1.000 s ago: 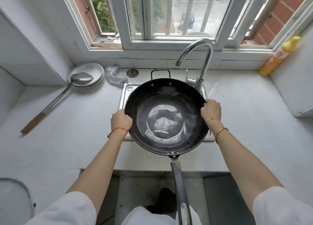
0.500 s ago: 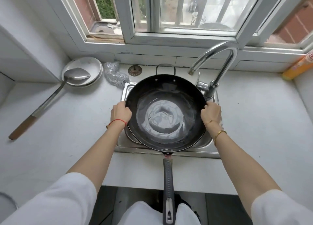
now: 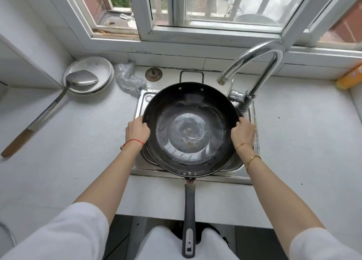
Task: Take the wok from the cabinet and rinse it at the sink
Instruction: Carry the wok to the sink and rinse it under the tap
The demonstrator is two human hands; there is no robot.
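Gripping the wok (image 3: 191, 130) (no legible writing) over the sink (image 3: 140, 110), both hands.

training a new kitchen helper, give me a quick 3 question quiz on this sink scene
1. True or false: the person carries the wok by its long handle.
2. Multiple choice: what rests in the plates left of the sink? A) a sponge B) a ladle C) a cup
3. Fill in: the faucet spout curves over the wok's far ____ side.

Key:
1. False. The left hand and the right hand grip opposite sides of the rim; the handle points back toward the person, untouched.
2. B, the ladle.
3. Right.
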